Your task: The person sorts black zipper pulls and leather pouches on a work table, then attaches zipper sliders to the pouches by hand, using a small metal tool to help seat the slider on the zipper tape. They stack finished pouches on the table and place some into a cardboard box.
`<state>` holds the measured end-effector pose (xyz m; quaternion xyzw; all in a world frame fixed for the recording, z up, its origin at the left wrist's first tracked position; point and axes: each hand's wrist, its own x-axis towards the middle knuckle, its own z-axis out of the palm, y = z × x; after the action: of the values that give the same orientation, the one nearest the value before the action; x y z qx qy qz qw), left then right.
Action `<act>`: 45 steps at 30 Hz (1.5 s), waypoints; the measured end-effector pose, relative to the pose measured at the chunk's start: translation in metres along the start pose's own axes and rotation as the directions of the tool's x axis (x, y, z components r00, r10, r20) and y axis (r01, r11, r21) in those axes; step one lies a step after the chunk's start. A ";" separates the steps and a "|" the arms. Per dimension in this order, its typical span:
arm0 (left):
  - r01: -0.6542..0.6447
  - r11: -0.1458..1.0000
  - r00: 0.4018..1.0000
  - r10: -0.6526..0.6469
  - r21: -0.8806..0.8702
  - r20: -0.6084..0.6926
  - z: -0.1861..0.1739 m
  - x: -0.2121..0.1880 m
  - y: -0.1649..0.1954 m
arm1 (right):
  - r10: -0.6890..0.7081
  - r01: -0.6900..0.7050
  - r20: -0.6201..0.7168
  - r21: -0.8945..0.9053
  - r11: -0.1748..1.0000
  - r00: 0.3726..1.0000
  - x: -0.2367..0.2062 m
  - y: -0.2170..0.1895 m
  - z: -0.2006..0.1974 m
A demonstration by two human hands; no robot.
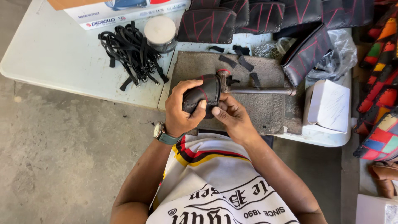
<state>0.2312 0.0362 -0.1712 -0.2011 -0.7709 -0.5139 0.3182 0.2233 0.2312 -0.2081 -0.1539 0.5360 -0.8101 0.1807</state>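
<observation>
My left hand (182,108) grips a small black pouch with red stitching (204,93), held over a brown felt mat (269,112). My right hand (232,117) pinches the pouch's lower edge with thumb and fingers. The pouch is pushed against the end of a metal rod tool (261,90) that lies across the mat. A watch sits on my left wrist. A few short black strap pieces (245,63) lie on the mat's far side.
A heap of black straps (130,52) and a white-lidded jar (160,32) lie on the white table (62,54). Black red-stitched pouches (248,16) line the back. A white box (329,105) stands at right, colourful bags (381,103) beyond. A cardboard box (120,10) sits top left.
</observation>
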 end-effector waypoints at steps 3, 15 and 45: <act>-0.032 0.999 0.999 0.032 -0.031 0.003 0.002 -0.002 0.000 | -0.034 0.034 -0.036 0.006 0.999 0.999 0.002 -0.001 0.005; -0.101 0.993 0.995 0.101 -0.056 -0.001 -0.002 -0.002 -0.008 | -0.153 -0.153 -0.436 -0.590 0.793 0.887 0.160 -0.068 -0.073; -0.061 0.996 0.998 0.061 -0.060 -0.003 0.005 0.006 0.001 | -0.181 0.224 -0.150 0.365 0.903 0.972 0.021 -0.086 -0.179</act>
<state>0.2257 0.0409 -0.1678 -0.2337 -0.7483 -0.5272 0.3279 0.1141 0.3978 -0.1955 -0.1250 0.3595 -0.9202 0.0913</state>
